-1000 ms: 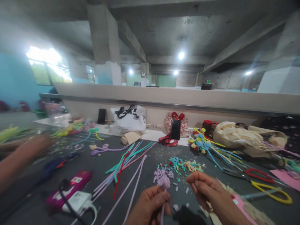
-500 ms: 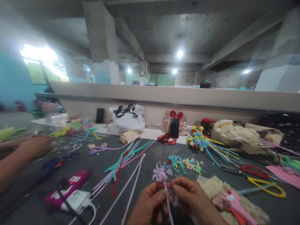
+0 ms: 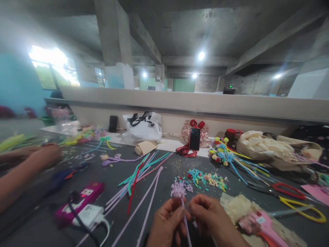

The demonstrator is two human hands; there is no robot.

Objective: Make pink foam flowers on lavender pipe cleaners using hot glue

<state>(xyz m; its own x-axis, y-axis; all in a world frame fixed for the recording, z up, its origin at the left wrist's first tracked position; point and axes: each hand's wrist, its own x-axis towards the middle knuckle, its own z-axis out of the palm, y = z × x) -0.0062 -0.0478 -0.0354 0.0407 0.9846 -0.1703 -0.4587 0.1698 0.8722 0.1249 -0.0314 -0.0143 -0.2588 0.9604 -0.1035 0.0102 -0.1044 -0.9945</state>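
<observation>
A lilac stem rises between my hands at the bottom centre, with a cluster of small lilac pieces at its upper end. My left hand pinches this stem just below the cluster. Close on its right is my right hand, thumb and forefinger pressed together; whatever they hold is too small to make out. Cut pieces in turquoise, yellow and red lie scattered behind the hands. Two long lilac stems lie left of my left hand, near a bundle of turquoise, red and lilac stems.
A pink glue gun and scissors lie at the right. A magenta power strip with a white charger is at the left. Another person's hands work at far left. A phone leans at the back.
The whole view has shifted slightly, so most things appear further right. My left hand still holds the lilac stem, and my right hand stays beside it with little change.
</observation>
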